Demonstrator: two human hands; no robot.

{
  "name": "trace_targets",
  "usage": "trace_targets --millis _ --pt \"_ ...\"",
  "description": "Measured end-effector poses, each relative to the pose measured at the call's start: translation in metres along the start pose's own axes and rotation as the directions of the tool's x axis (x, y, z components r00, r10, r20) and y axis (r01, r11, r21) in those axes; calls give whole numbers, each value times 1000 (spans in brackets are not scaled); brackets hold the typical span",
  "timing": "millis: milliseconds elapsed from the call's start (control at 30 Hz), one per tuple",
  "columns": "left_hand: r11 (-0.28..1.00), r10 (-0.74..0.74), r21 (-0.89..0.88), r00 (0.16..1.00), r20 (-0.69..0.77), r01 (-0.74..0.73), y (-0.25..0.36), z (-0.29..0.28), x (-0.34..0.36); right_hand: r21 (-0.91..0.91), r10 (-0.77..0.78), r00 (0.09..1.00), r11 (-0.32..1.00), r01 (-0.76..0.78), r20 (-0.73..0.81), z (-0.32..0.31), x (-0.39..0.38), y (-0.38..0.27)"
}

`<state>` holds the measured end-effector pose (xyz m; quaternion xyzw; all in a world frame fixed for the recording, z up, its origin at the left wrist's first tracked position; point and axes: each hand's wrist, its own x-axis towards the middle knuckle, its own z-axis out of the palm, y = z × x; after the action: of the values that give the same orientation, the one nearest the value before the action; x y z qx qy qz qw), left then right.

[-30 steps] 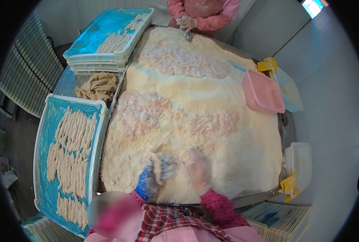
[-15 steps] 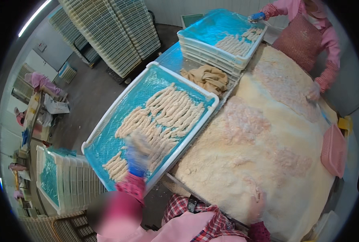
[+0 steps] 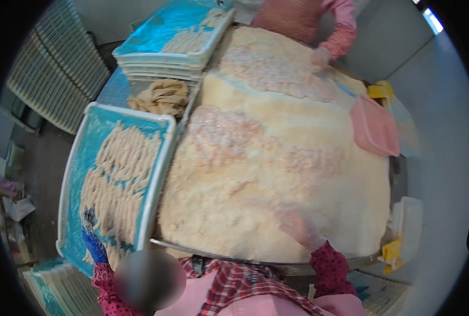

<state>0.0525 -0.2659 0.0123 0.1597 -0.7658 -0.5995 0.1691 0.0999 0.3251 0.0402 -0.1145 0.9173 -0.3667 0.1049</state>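
My left hand [image 3: 89,231], in a blue glove coated with crumbs, reaches into the left side of a white tray [image 3: 160,184] lined with turquoise plastic, beside rows of pale coated strips [image 3: 118,184]; whether it grips a strip is unclear. My right hand [image 3: 296,225], in a thin clear glove, is over the pale breading powder [image 3: 208,205] near the front of the work table, its fingers smeared by motion. Pinkish, wet raw pieces [image 3: 221,131] lie in patches on the powder farther back.
Stacked trays with strips [image 3: 160,68] and a crumpled brown cloth [image 3: 158,97] sit back left. A pink basket [image 3: 374,126], yellow item [image 3: 380,92] and plastic container [image 3: 409,221] line the right. A co-worker's hand [image 3: 320,59] works across the table. Tall tray racks [image 3: 50,71] stand left.
My left hand has moved from the powder, where it held a strip, leftward into the tray. My right hand has shifted slightly. The view swung left, then back.
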Motion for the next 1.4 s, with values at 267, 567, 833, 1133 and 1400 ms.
trace_targets --millis 267,567,833,1133,1400 --pt "616 386 -145 136 912 -774 85 283 -106 -516 -84 992 856 26 -90 28 31 -4" --pt "676 256 98 357 898 -730 53 306 -124 489 558 680 810 -323 -476 39 -46 47" --pt "895 -58 -199 544 837 400 37 336 -139 80 360 797 926 -370 -485 30 -17 13" --pt "824 -3 -293 521 854 485 30 316 -200 -238 -173 808 970 42 -562 76 50 -61" --pt "-201 -162 -296 267 950 934 36 309 -175 68 222 771 971 -228 -597 65 26 -11"
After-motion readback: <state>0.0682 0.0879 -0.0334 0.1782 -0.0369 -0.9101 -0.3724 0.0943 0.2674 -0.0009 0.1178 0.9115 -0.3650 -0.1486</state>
